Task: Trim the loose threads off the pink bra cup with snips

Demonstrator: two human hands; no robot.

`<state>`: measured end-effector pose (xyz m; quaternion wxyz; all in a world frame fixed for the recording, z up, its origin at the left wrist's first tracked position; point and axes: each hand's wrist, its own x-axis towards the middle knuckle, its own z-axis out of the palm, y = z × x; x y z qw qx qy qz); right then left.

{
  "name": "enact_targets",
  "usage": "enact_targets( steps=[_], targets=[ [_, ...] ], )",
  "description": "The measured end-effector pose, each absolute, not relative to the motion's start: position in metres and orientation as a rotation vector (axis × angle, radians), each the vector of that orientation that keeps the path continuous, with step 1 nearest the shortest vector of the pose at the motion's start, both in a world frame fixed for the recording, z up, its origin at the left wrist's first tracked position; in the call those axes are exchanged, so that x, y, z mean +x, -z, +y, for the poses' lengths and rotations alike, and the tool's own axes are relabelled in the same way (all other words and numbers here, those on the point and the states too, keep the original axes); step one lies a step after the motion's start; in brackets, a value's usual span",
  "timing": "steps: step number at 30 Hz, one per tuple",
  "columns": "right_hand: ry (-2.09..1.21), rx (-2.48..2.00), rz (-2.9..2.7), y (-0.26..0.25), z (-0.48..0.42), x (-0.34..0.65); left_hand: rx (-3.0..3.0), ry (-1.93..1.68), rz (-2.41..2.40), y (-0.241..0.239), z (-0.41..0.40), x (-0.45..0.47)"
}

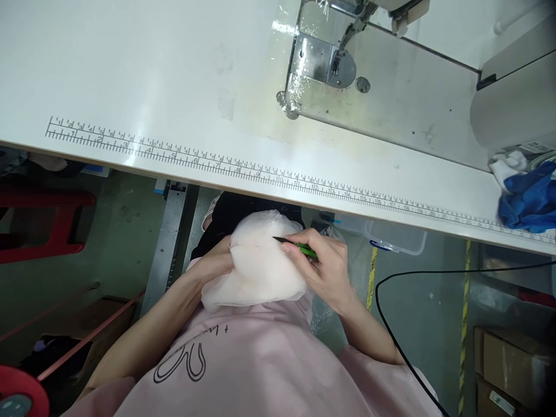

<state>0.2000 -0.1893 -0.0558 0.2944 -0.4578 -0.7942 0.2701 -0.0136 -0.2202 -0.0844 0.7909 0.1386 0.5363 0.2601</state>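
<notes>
A bunched piece of thin white sheer fabric (264, 263) is held over my lap, below the table's front edge. My left hand (219, 258) holds it from the left, and its fingers go out of sight in or behind the layers. In my right hand (324, 263) are small green-handled thread snips (306, 249), pinched between thumb and fingers. Their dark pointed tip lies against the upper right part of the fabric, pointing left. Whether the blades are apart is too small to tell.
Beyond my hands runs a white table (152, 75) with a printed ruler (217, 162). A sewing machine (343, 63) stands on it, and blue cloth (532, 197) lies at the right. A black cable (377, 289) loops beside my right arm. Cardboard boxes (512, 365) sit lower right.
</notes>
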Motion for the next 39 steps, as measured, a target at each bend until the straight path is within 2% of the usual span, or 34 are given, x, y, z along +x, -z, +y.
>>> enact_targets(
  steps=[13,15,19,24,26,30,39],
  targets=[
    [-1.182,-1.209,-1.941,0.057,-0.175,0.193,0.285,-0.586,1.154,0.084,-0.221,-0.015],
    [-1.12,-1.25,-1.915,0.061,-0.174,0.193,0.269,-0.598,1.168,0.084,-0.221,-0.015],
    [-0.759,-1.304,-1.935,0.06,-0.171,0.2,0.265,-0.595,1.178,0.085,-0.22,-0.017],
    [-0.804,-0.999,-2.245,0.046,-0.176,0.208,0.255,-0.625,1.135,0.084,-0.22,-0.019],
    [-0.712,-0.924,-2.343,0.043,-0.179,0.21,0.249,-0.646,1.108,0.085,-0.22,-0.02],
    [-0.465,-0.879,-2.444,0.046,-0.185,0.213,0.268,-0.698,1.085,0.088,-0.221,-0.02],
    [-0.355,-0.865,-2.506,0.044,-0.183,0.206,0.337,-0.627,1.2,0.087,-0.22,-0.019]
  ],
)
